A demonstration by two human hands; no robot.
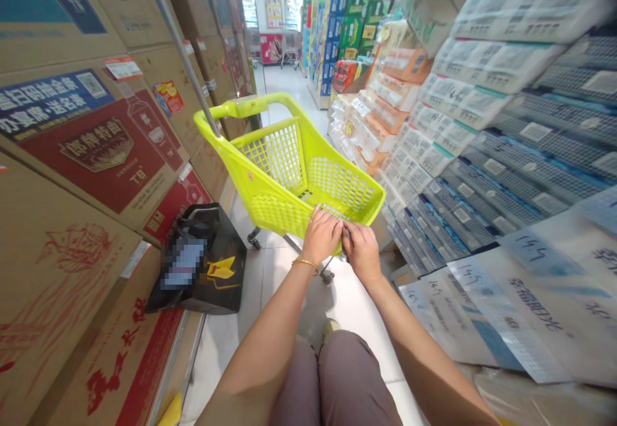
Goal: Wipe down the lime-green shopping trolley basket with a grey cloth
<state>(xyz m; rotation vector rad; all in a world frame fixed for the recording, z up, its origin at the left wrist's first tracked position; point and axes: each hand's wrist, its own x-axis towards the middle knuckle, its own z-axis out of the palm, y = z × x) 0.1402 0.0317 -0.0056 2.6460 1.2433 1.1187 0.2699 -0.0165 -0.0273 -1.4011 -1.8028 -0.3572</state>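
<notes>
A lime-green plastic shopping cart (277, 211) stands in the aisle in front of me, its basket open at the top and its push handle at the far left end. My left hand (322, 234) is closed over the rim at the basket's near end, with a gold bracelet on the wrist. Right beside it, my right hand (361, 247) curls its fingers round the same end of the cart. The two hands almost touch. What lies under the right fingers is partly hidden and dark. Through the basket's holes the white floor shows.
Stacked cardboard boxes (101, 146) line the left side, with a black bag (226, 291) at their foot. Packaged paper goods (463, 130) are piled along the right. Blue and green boxed goods (332, 40) stand farther down the tiled aisle (284, 82).
</notes>
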